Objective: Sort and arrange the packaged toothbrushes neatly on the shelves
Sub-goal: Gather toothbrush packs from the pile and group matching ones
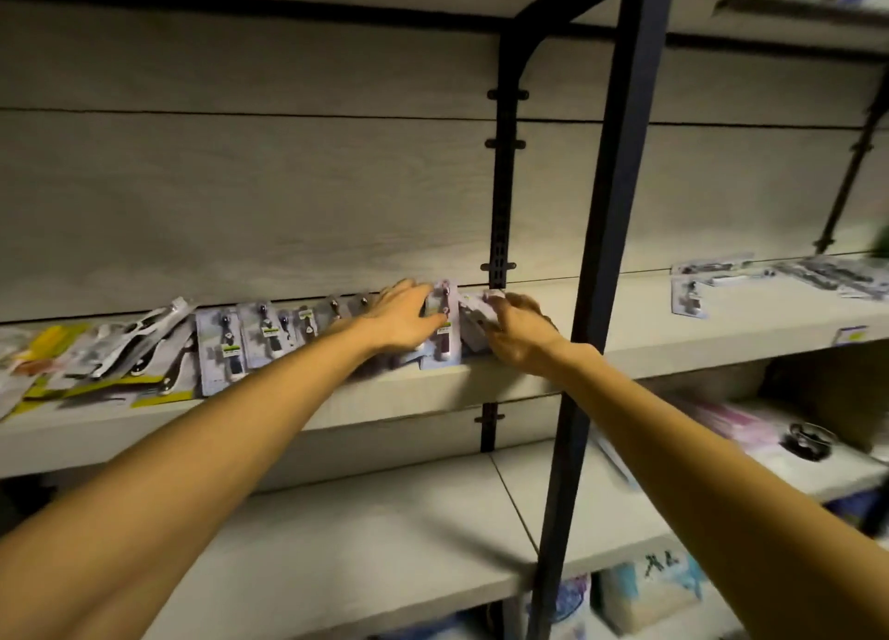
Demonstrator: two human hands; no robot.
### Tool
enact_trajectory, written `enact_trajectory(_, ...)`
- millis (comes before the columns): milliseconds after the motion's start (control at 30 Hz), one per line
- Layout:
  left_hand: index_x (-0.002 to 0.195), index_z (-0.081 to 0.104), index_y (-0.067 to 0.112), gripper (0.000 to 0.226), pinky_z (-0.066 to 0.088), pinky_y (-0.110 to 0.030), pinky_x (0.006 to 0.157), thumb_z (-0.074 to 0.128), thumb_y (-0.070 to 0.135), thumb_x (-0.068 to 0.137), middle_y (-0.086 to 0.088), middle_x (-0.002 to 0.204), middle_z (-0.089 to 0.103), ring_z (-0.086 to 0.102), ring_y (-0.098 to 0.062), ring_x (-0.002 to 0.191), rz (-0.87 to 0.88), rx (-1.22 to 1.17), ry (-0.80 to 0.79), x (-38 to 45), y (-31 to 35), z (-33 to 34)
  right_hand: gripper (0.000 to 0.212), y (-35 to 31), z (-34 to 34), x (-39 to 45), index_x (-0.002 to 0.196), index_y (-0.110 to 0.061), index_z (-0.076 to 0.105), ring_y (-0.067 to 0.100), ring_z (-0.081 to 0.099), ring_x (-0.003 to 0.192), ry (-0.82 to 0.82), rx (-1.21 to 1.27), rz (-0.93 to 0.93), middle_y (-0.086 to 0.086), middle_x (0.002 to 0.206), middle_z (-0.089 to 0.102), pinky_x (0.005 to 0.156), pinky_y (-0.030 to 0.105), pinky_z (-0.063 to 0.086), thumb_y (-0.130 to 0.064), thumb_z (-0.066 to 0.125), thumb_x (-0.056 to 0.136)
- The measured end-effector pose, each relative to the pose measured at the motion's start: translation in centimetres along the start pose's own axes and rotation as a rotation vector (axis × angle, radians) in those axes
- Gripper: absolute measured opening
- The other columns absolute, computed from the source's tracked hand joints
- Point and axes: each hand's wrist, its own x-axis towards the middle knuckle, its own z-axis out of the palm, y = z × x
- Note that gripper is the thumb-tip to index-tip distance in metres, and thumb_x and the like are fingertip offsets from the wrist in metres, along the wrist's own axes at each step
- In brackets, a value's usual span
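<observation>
Both arms reach to the middle shelf (481, 380). The left hand (401, 317) lies flat, fingers straight, pressing on a lilac toothbrush pack (443, 327) near the shelf's front edge. The right hand (522, 334) curls its fingers around a second pack (474, 322) just beside it. A row of about five more lilac packs (260, 334) lies to the left; blur makes the count uncertain. Further left sit yellow-backed packs (110, 351). Beyond the black upright post (611, 235), roughly three more packs (769, 276) lie on the neighbouring shelf.
</observation>
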Motion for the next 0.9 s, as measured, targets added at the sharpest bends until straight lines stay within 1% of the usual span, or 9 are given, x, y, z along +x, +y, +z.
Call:
enact_trajectory(67,0.144,0.042,0.014,0.056,0.039,-0.044,0.102,0.046,0.048,0.100,-0.016,0.138,0.046,0.045,-0.037,0.128,0.002,0.051,0.001,-1.7,0.8,0.6,0.059,0.1,0.3,-2.4,0.155,-0.021,0.022,0.033,0.024,0.144,0.037,-0.063,-0.047,0.009,0.157,0.029,0.116,0.052,0.030,-0.042,0.037,0.103)
enact_trajectory(167,0.153,0.031,0.016,0.064,0.033,-0.051,0.113,0.042,0.051,0.100,-0.014,0.156,0.032,0.036,-0.035,0.140,0.059,0.097,0.037,-4.0,2.5,1.4,0.052,0.0,-0.4,-6.1,0.150,-0.021,0.036,0.029,0.040,0.136,0.181,-0.135,-0.182,0.008,0.152,0.038,0.104,0.045,0.045,-0.036,0.045,0.102)
enact_trajectory(233,0.150,0.036,0.018,0.059,0.035,-0.048,0.111,0.044,0.048,0.100,-0.011,0.155,0.035,0.040,-0.032,0.138,0.145,0.125,0.078,-5.2,3.9,1.6,0.042,0.2,-1.4,-8.4,0.141,-0.022,0.048,0.025,0.053,0.124,0.258,-0.242,-0.293,0.005,0.144,0.049,0.088,0.039,0.054,-0.033,0.048,0.101)
enact_trajectory(300,0.142,0.047,0.021,0.049,0.040,-0.043,0.100,0.049,0.043,0.098,-0.008,0.144,0.048,0.049,-0.030,0.126,0.220,0.109,0.106,-5.7,5.5,1.4,0.036,0.8,-2.7,-10.4,0.135,-0.022,0.054,0.024,0.061,0.110,0.304,-0.368,-0.345,0.004,0.131,0.059,0.076,0.035,0.056,-0.031,0.047,0.101)
enact_trajectory(367,0.132,0.056,0.022,0.041,0.042,-0.040,0.092,0.053,0.040,0.096,-0.005,0.135,0.055,0.052,-0.028,0.119,0.246,0.034,0.110,-5.8,7.5,1.1,0.033,2.2,-4.4,-12.1,0.130,-0.021,0.057,0.022,0.062,0.102,0.339,-0.439,-0.323,0.003,0.122,0.062,0.071,0.032,0.055,-0.030,0.048,0.100)
enact_trajectory(433,0.128,0.059,0.024,0.036,0.045,-0.038,0.093,0.054,0.038,0.095,-0.003,0.130,0.058,0.054,-0.023,0.115,0.297,-0.034,0.114,-5.7,9.4,1.1,0.029,4.0,-6.0,-13.6,0.125,-0.020,0.059,0.022,0.061,0.100,0.357,-0.441,-0.268,0.003,0.119,0.061,0.072,0.033,0.055,-0.031,0.049,0.100)
enact_trajectory(600,0.123,0.060,0.025,0.030,0.056,-0.039,0.084,0.053,0.038,0.097,0.001,0.116,0.065,0.062,-0.018,0.098,0.463,-0.025,0.091,-4.8,14.3,2.1,0.033,10.0,-8.8,-15.8,0.130,-0.016,0.057,0.025,0.062,0.103,0.331,-0.510,-0.093,0.005,0.126,0.060,0.078,0.036,0.057,-0.025,0.046,0.101)
enact_trajectory(800,0.125,0.060,0.027,0.036,0.041,-0.032,0.076,0.050,0.044,0.095,0.002,0.118,0.065,0.063,-0.019,0.099,0.559,0.081,0.137,-0.9,20.5,5.3,0.032,16.7,-9.5,-16.7,0.125,-0.018,0.059,0.025,0.064,0.100,0.293,-0.560,0.034,0.004,0.120,0.064,0.071,0.036,0.055,-0.029,0.046,0.098)
enact_trajectory(900,0.127,0.060,0.025,0.039,0.044,-0.034,0.078,0.050,0.043,0.094,0.000,0.122,0.065,0.062,-0.022,0.103,0.552,0.110,0.124,2.4,24.5,6.6,0.030,20.9,-10.6,-16.0,0.122,-0.018,0.060,0.024,0.064,0.099,0.274,-0.580,0.037,0.004,0.117,0.065,0.070,0.036,0.054,-0.030,0.047,0.098)
